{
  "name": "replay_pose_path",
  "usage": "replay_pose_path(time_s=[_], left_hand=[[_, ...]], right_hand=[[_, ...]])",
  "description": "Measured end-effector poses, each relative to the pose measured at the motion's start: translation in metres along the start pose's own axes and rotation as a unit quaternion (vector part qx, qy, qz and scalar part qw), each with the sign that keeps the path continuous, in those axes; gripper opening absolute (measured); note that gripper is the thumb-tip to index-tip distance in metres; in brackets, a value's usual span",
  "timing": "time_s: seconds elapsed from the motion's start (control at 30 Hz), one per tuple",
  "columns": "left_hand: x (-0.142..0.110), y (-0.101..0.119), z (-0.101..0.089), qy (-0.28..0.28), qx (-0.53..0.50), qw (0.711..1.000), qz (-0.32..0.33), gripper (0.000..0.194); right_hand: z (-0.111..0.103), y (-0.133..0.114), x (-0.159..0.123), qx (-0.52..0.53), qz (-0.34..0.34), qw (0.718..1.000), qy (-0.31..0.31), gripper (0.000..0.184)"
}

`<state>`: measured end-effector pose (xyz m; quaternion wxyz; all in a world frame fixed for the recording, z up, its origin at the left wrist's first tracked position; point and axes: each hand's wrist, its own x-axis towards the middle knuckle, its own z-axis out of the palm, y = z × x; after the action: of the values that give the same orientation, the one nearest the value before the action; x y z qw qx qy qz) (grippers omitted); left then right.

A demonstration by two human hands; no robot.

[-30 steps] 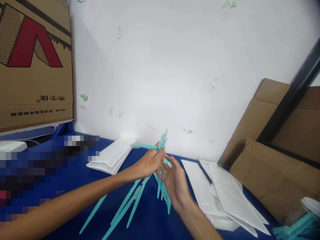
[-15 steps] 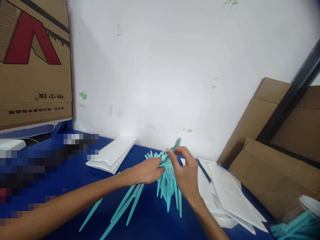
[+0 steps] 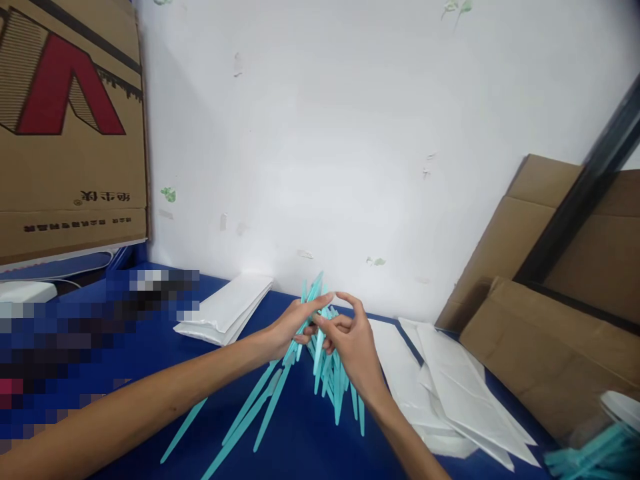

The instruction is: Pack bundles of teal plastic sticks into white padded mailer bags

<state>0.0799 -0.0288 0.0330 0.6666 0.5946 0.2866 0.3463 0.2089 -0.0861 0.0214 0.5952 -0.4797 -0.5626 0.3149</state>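
My left hand (image 3: 293, 327) is closed around a small bunch of slim, tapered teal plastic sticks (image 3: 314, 288), whose tips point up and away from me. Close beside it, nearly touching, my right hand (image 3: 354, 343) pinches a teal stick (image 3: 319, 353) that hangs downward between the two hands. Fingers overlap there, so the exact number held is hidden. Under and behind the hands lies a heap of similar teal sticks (image 3: 338, 393) on the blue table (image 3: 295, 433). Several more loose sticks (image 3: 245, 417) lie below my left forearm.
Folded white paper packets (image 3: 230, 307) rest at the back left, and more white sheets (image 3: 460, 393) lie at the right. Cardboard boxes (image 3: 545, 367) stand on the right. A large printed carton (image 3: 75, 167) is at upper left. Teal sticks fill a clear container (image 3: 600, 440) at lower right.
My right hand has moved down and slightly left; its stick, earlier tilted up, now points downward. My left hand has turned, with its bunch now standing more upright.
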Motion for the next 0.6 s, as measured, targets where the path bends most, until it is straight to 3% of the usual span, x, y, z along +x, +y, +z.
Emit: replay_pose_path(time_s=[0.1, 0.2, 0.33, 0.47, 0.6], left_hand=[[-0.003, -0.004, 0.007, 0.007, 0.043, 0.999, -0.02, 0.047], [0.001, -0.007, 0.004, 0.053, 0.018, 0.998, -0.01, 0.039], [0.011, -0.001, -0.007, 0.137, -0.054, 0.988, 0.05, 0.024], [0.008, 0.015, -0.002, 0.18, -0.053, 0.976, 0.113, 0.039], [-0.011, 0.023, 0.026, 0.193, -0.072, 0.959, 0.196, 0.05]], right_hand=[[0.007, 0.002, -0.006, -0.004, 0.011, 1.0, -0.021, 0.067], [0.009, 0.002, -0.008, -0.009, 0.018, 0.999, -0.034, 0.062], [0.008, 0.003, -0.009, 0.086, 0.074, 0.993, 0.024, 0.05], [0.01, 0.009, -0.008, 0.295, 0.179, 0.938, -0.011, 0.05], [0.022, 0.02, -0.012, 0.392, 0.252, 0.884, -0.039, 0.045]])
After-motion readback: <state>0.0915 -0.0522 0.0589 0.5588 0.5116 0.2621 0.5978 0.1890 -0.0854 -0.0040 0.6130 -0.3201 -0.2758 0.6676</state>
